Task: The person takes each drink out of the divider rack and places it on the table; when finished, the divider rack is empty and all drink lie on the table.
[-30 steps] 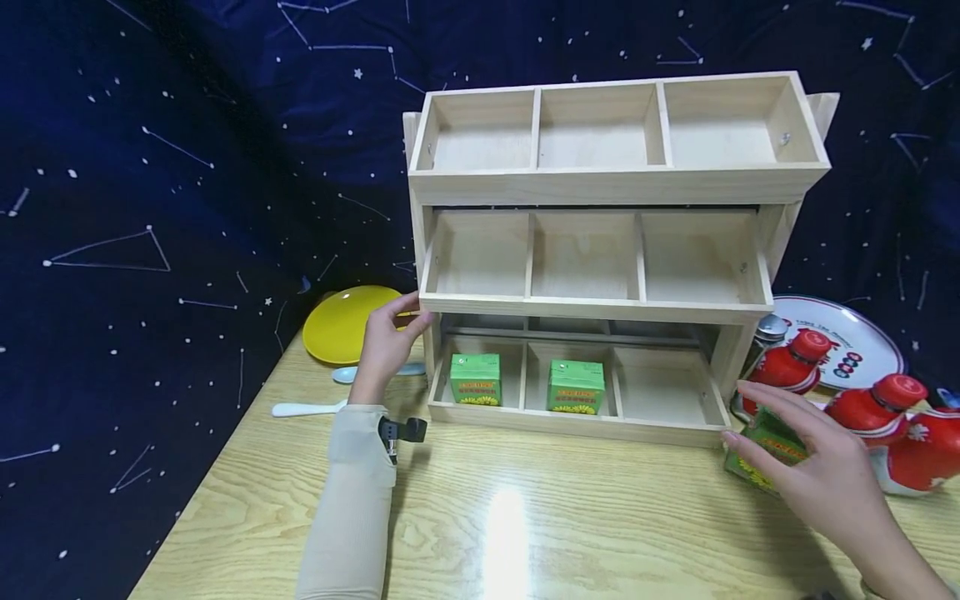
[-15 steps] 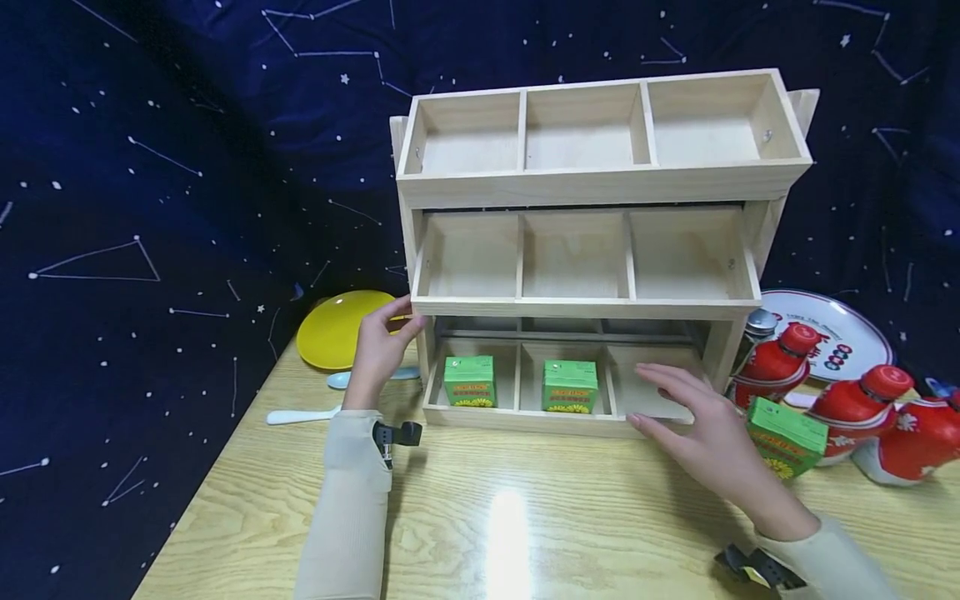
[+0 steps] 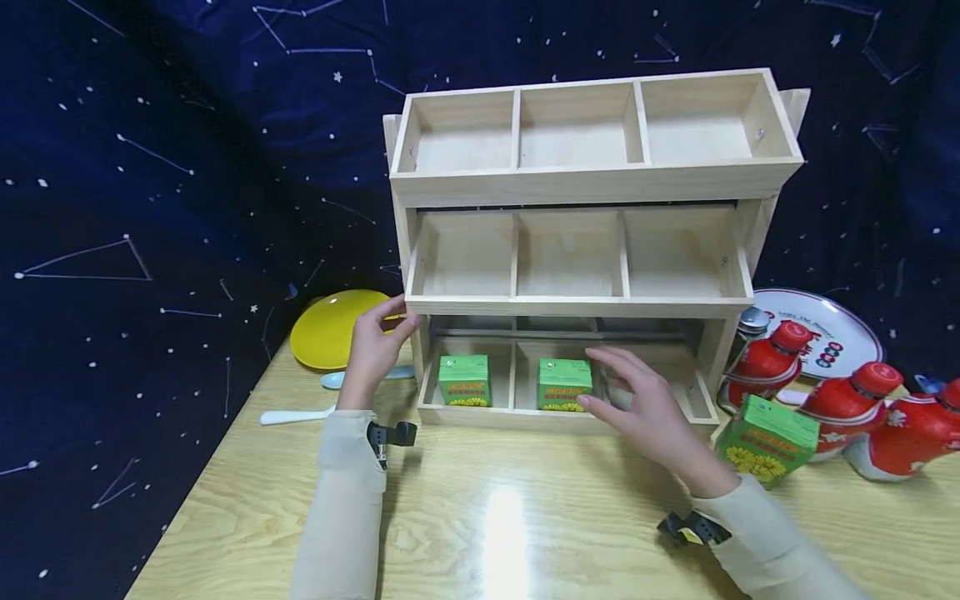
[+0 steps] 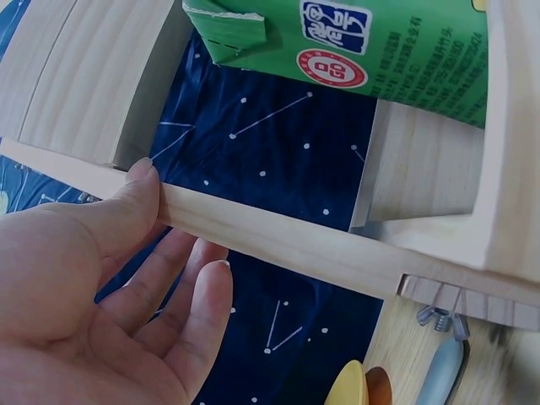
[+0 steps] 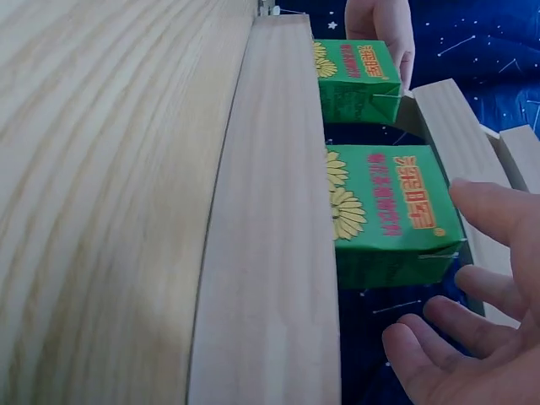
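A three-tier wooden shelf rack stands on the table. My left hand holds its left side post; in the left wrist view the thumb lies on the wooden bar with fingers behind it. My right hand reaches over the bottom tier's right compartment, thumb and fingers spread beside the middle green drink carton. In the right wrist view the fingertips are right by that carton, not curled round it. Another green carton sits in the bottom left compartment.
A third green carton stands right of the rack, by several red bottles, a shaker and a white plate. A yellow plate, blue spoon and white-handled utensil lie left.
My right hand has moved left from the carton on the table, across the right compartment, to the middle carton. My left hand stays on the post. The view has shifted slightly.
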{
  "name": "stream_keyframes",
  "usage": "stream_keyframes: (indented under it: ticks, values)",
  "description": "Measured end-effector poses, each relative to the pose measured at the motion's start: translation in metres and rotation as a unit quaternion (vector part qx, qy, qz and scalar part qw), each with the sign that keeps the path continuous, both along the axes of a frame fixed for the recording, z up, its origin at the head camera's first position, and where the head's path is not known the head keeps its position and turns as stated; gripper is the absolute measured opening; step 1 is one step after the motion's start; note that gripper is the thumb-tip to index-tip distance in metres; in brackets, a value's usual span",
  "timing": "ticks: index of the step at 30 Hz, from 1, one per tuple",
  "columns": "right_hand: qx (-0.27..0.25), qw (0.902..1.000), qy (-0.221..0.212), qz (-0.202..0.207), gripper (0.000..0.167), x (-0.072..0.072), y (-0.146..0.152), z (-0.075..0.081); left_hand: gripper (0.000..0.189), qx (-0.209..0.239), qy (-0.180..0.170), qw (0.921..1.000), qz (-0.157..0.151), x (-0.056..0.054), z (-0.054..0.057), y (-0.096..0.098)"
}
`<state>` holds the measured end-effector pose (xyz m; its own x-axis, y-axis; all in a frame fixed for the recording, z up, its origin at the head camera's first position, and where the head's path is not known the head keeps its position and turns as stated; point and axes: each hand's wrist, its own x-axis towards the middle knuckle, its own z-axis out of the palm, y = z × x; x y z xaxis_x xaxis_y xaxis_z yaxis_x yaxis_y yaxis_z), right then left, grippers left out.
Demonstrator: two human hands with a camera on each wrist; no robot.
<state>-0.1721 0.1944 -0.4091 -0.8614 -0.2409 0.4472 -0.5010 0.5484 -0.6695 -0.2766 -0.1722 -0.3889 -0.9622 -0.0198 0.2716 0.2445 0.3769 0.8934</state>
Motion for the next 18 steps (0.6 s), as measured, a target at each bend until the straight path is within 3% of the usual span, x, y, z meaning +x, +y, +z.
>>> stream_keyframes:
  ticks: [9, 18]
  values:
    - [-0.011, 0.9983, -0.057, 0.004, 0.065, -0.009, -0.009, -0.006, 0.045, -0.007, 0.004, 1.0000, 0.003, 0.001, -0.001, -0.001]
    - [-0.022, 0.9955, -0.092, 0.003, 0.055, -0.018, -0.015, -0.014, 0.045, 0.001, 0.016, 0.9999, -0.005, 0.000, -0.001, 0.000]
